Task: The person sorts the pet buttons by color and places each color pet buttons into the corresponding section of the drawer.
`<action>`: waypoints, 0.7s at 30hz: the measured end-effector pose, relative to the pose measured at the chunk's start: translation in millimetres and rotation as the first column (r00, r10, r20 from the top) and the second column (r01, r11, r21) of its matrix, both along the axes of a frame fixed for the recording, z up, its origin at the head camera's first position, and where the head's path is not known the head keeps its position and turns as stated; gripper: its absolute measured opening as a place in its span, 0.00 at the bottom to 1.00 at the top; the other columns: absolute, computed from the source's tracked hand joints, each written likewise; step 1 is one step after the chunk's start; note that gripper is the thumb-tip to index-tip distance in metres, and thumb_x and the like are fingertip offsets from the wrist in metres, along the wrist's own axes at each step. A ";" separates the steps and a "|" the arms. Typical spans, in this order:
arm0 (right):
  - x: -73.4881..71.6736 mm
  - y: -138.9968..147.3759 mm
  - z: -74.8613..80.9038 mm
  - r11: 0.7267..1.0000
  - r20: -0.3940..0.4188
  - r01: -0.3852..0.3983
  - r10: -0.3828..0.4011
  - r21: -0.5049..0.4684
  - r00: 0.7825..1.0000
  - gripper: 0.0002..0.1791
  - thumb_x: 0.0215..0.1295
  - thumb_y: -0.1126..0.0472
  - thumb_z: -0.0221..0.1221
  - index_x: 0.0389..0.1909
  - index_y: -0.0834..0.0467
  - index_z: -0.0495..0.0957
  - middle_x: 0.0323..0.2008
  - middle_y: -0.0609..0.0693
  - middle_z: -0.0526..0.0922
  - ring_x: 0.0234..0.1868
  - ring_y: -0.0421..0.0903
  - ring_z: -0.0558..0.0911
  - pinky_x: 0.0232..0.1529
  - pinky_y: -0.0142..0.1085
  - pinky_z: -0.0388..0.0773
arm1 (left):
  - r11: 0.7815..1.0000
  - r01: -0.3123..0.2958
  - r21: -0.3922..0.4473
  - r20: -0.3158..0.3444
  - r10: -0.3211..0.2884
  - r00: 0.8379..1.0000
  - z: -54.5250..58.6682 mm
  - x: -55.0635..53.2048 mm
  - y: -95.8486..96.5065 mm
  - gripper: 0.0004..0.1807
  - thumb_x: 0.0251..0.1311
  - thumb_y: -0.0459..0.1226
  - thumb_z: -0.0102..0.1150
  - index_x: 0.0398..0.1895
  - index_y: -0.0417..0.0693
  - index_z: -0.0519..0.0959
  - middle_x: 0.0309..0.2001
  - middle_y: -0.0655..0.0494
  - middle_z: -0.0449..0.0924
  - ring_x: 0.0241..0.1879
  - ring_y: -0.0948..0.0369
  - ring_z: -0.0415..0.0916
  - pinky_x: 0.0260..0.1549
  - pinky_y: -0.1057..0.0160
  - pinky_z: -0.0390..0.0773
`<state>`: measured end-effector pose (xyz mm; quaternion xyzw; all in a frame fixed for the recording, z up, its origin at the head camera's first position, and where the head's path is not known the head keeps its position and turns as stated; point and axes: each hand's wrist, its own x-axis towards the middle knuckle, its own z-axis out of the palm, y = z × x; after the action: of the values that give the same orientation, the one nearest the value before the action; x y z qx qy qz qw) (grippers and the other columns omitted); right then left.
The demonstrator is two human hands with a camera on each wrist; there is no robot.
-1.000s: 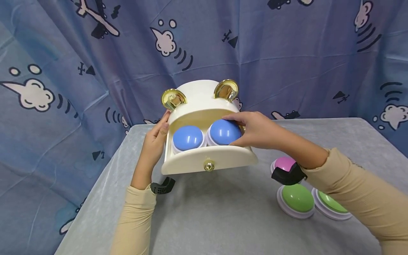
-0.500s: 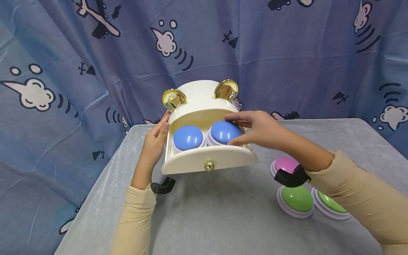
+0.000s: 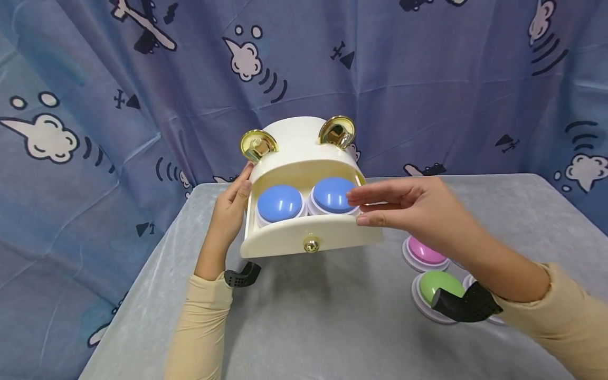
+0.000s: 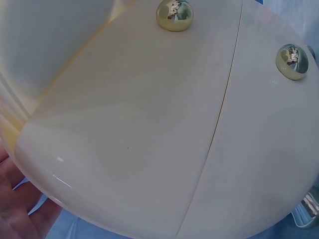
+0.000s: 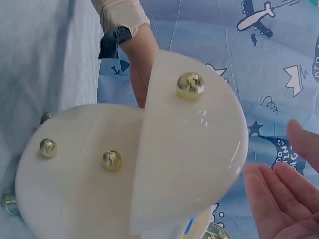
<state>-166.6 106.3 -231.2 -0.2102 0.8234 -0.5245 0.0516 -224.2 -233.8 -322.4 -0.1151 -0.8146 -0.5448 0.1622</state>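
My left hand grips the left side of a white alarm-clock-shaped drawer box with gold bells on top. Its upper drawer is pulled out, showing a gold knob. Inside sit a blue dome button on the left and another blue dome button on the right, both on white bases. My right hand, holding nothing, has its fingers straight beside the drawer's right side, overlapping the right button's edge in the head view. In the right wrist view, the fingers appear apart from the drawer front.
On the grey-covered table, right of the box, lie a pink dome button and a green dome button. Another button is mostly hidden under my right wrist. A blue patterned curtain hangs behind.
My right hand has let go of the right blue button and drawn back right and slightly down, its fingers straightening. The left hand and the box have stayed in place.
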 end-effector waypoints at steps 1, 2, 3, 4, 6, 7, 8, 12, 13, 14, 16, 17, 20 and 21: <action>2.1 0.5 -1.6 1.000 0.004 -0.010 0.010 -0.001 1.000 0.22 0.55 0.53 0.74 0.52 0.50 0.85 0.48 0.43 0.89 0.47 0.37 0.87 0.45 0.30 0.85 | 1.000 -0.002 0.001 0.001 0.002 1.000 -0.3 -0.1 -0.2 0.26 0.78 0.51 0.40 0.75 0.59 0.62 0.76 0.69 0.58 0.76 0.68 0.54 0.76 0.61 0.56; 4.2 1.0 -3.3 1.000 0.014 -0.016 0.016 -0.008 1.000 0.22 0.55 0.54 0.74 0.52 0.51 0.85 0.48 0.43 0.89 0.47 0.37 0.87 0.45 0.30 0.85 | 1.000 -0.002 0.002 0.003 0.002 1.000 -0.6 -0.1 -0.4 0.26 0.78 0.51 0.40 0.75 0.59 0.62 0.76 0.69 0.58 0.76 0.68 0.54 0.76 0.61 0.56; 6.2 1.4 -5.1 1.000 0.020 -0.020 0.021 -0.024 1.000 0.22 0.55 0.55 0.74 0.52 0.52 0.86 0.47 0.43 0.89 0.47 0.37 0.87 0.45 0.30 0.85 | 1.000 -0.003 0.004 0.006 0.003 1.000 -0.9 -0.1 -0.6 0.26 0.78 0.51 0.40 0.75 0.59 0.62 0.76 0.69 0.58 0.76 0.68 0.54 0.76 0.61 0.56; 8.3 1.6 -6.9 0.999 0.019 -0.020 0.021 -0.044 1.000 0.21 0.55 0.56 0.73 0.51 0.54 0.86 0.47 0.43 0.89 0.47 0.37 0.87 0.45 0.30 0.85 | 1.000 -0.003 0.006 0.008 0.002 1.000 -1.2 0.0 -0.6 0.26 0.78 0.51 0.40 0.75 0.59 0.62 0.76 0.69 0.58 0.76 0.68 0.54 0.76 0.61 0.56; 12.8 1.8 -10.1 0.996 -0.022 -0.015 0.013 -0.090 1.000 0.21 0.55 0.60 0.73 0.51 0.56 0.85 0.47 0.42 0.89 0.49 0.36 0.87 0.45 0.30 0.85 | 1.000 0.000 0.010 0.012 0.000 1.000 -1.6 0.2 -0.6 0.26 0.78 0.51 0.40 0.75 0.59 0.62 0.76 0.69 0.58 0.76 0.68 0.54 0.76 0.61 0.56; 15.2 2.1 -11.3 0.994 -0.052 -0.006 0.000 -0.106 0.999 0.21 0.55 0.61 0.73 0.51 0.56 0.85 0.48 0.41 0.89 0.50 0.36 0.86 0.45 0.30 0.85 | 1.000 0.001 0.012 0.014 -0.001 1.000 -1.7 0.3 -0.5 0.26 0.78 0.50 0.40 0.75 0.59 0.62 0.76 0.69 0.58 0.76 0.68 0.54 0.76 0.61 0.56; 17.4 2.4 -12.0 0.992 -0.084 0.003 -0.014 -0.124 0.996 0.21 0.55 0.63 0.73 0.52 0.57 0.85 0.48 0.40 0.88 0.51 0.35 0.86 0.45 0.30 0.85 | 1.000 0.002 0.013 0.014 -0.002 1.000 -1.7 0.4 -0.4 0.26 0.78 0.50 0.40 0.75 0.58 0.62 0.76 0.69 0.58 0.76 0.68 0.54 0.76 0.61 0.56; 24.3 2.5 -13.6 0.986 -0.151 -0.008 -0.017 -0.164 0.988 0.22 0.53 0.67 0.73 0.52 0.57 0.85 0.48 0.41 0.88 0.52 0.37 0.86 0.44 0.31 0.85 | 1.000 -0.002 0.009 0.014 0.001 1.000 -0.8 0.5 -0.4 0.26 0.78 0.51 0.40 0.75 0.59 0.62 0.76 0.70 0.58 0.76 0.68 0.54 0.76 0.61 0.56; 25.3 2.3 -14.3 0.984 -0.119 -0.030 0.009 -0.178 0.993 0.22 0.53 0.67 0.73 0.52 0.58 0.85 0.48 0.42 0.89 0.51 0.38 0.86 0.45 0.32 0.85 | 1.000 -0.003 0.006 0.013 0.003 1.000 -0.5 0.5 -0.5 0.26 0.77 0.51 0.40 0.75 0.59 0.62 0.76 0.70 0.58 0.76 0.68 0.53 0.76 0.61 0.56; 26.2 1.8 -15.5 0.980 -0.079 -0.054 0.039 -0.190 0.996 0.22 0.54 0.67 0.72 0.52 0.59 0.85 0.48 0.43 0.89 0.51 0.40 0.87 0.45 0.33 0.85 | 1.000 -0.005 0.005 0.012 0.005 1.000 -0.2 0.5 -0.5 0.26 0.77 0.51 0.40 0.75 0.59 0.62 0.76 0.70 0.58 0.76 0.68 0.53 0.76 0.61 0.55; 27.5 0.7 -19.2 0.975 0.009 -0.091 0.095 -0.201 0.995 0.21 0.55 0.65 0.72 0.52 0.60 0.85 0.48 0.44 0.89 0.51 0.41 0.87 0.45 0.34 0.85 | 1.000 -0.004 0.004 0.011 0.004 1.000 0.4 0.4 -0.4 0.27 0.77 0.52 0.40 0.75 0.59 0.62 0.76 0.70 0.58 0.76 0.68 0.53 0.76 0.61 0.55; 27.9 0.0 -21.6 0.975 0.046 -0.100 0.112 -0.199 0.993 0.21 0.55 0.64 0.72 0.52 0.59 0.85 0.48 0.44 0.89 0.50 0.41 0.87 0.46 0.34 0.85 | 1.000 -0.004 0.004 0.010 0.004 1.000 0.5 0.4 -0.3 0.27 0.77 0.51 0.40 0.75 0.59 0.62 0.76 0.70 0.58 0.76 0.68 0.54 0.76 0.61 0.56; 28.7 -3.0 -28.5 0.973 0.124 -0.121 0.148 -0.198 0.981 0.22 0.56 0.62 0.72 0.53 0.59 0.84 0.48 0.46 0.89 0.50 0.42 0.87 0.47 0.34 0.85 | 1.000 -0.003 0.004 0.009 0.003 1.000 0.8 0.3 0.0 0.27 0.77 0.51 0.40 0.75 0.59 0.62 0.76 0.70 0.58 0.76 0.68 0.54 0.76 0.61 0.56; 28.8 -4.5 -30.9 0.971 0.139 -0.128 0.158 -0.201 0.978 0.22 0.56 0.61 0.72 0.53 0.60 0.84 0.48 0.47 0.89 0.49 0.42 0.88 0.47 0.35 0.85 | 1.000 -0.003 0.005 0.009 0.003 1.000 0.7 0.3 0.1 0.27 0.78 0.51 0.40 0.75 0.58 0.62 0.76 0.70 0.58 0.76 0.68 0.54 0.76 0.61 0.56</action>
<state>-137.8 101.8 -262.0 -0.2318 0.7454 -0.6108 0.1324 -223.9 -233.8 -321.7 -0.1112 -0.8140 -0.5473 0.1597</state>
